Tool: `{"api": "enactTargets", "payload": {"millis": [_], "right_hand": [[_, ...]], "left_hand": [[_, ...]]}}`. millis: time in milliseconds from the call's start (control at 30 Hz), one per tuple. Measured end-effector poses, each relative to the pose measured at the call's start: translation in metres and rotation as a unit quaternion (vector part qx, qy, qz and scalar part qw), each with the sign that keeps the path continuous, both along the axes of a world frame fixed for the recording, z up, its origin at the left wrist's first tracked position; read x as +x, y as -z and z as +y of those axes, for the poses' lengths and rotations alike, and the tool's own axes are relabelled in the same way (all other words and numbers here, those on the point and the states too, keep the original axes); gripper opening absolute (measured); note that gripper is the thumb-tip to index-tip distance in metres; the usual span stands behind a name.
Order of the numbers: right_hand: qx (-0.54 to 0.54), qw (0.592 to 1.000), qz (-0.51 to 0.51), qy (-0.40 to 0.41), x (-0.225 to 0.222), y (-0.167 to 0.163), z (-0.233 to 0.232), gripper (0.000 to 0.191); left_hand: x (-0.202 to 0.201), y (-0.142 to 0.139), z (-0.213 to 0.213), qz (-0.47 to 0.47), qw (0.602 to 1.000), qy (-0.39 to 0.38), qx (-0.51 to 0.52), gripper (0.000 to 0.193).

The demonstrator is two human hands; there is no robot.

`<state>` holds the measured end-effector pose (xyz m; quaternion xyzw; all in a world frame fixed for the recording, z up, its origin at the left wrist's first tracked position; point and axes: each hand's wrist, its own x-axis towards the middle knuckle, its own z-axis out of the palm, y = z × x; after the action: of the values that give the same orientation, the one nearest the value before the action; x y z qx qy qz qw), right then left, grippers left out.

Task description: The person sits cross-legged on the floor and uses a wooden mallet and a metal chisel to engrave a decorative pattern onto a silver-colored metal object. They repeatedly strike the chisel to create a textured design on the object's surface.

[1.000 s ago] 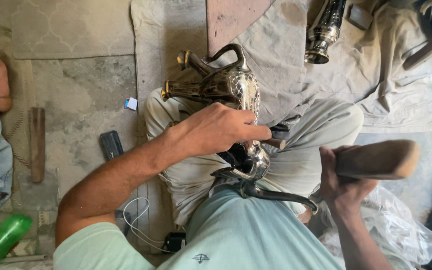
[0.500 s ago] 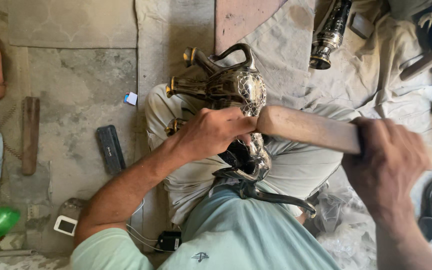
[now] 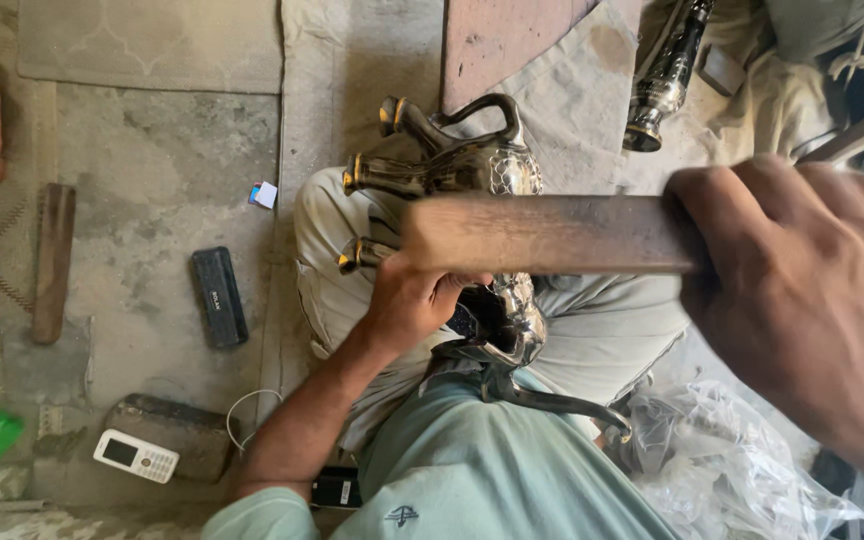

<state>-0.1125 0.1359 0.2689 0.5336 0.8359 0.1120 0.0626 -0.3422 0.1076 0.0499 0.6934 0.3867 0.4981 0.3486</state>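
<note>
Here the left hand (image 3: 414,300) clamps the ornate metal pitcher (image 3: 492,180); the right hand (image 3: 802,290) grips a wooden mallet (image 3: 552,235).

Pale green short-sleeved shirt, small dark emblem; light, perhaps beige, trousers.

We have the engraved brass teapot (image 3: 487,200) lying across our lap, our left hand (image 3: 414,300) on its near side. Our right hand (image 3: 802,300) holds the flat brown wooden mallet (image 3: 552,235) above it. Left on the floor lie a black rectangular case (image 3: 218,296), a wooden stick (image 3: 52,262) and, nearer us, a white keypad phone (image 3: 136,456). A crumpled clear plastic bag (image 3: 722,460) sits right.
</note>
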Motion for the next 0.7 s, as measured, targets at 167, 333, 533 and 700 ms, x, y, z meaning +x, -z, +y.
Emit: {"api": "enactTargets", "payload": {"millis": [167,333,533,700], "right_hand": [[0.032,0.99,-0.127,-0.058,-0.032,-0.011,0.01,0.011],[0.03,0.98,-0.18,-0.083,-0.046,-0.019,0.003,0.017],[-0.003,0.996,0.054,-0.075,-0.024,-0.013,-0.004,0.036],[-0.034,0.992,0.114,0.047,0.007,-0.002,-0.007,0.038]], "left_hand": [[0.011,0.027,-0.019,-0.008,0.995,-0.103,-0.005,0.019],[0.013,0.042,-0.031,0.007,0.985,-0.151,-0.086,0.015],[0.002,0.033,-0.012,0.066,0.993,-0.096,0.025,0.014],[-0.003,0.01,0.004,0.122,0.991,0.015,0.05,0.012]]}}
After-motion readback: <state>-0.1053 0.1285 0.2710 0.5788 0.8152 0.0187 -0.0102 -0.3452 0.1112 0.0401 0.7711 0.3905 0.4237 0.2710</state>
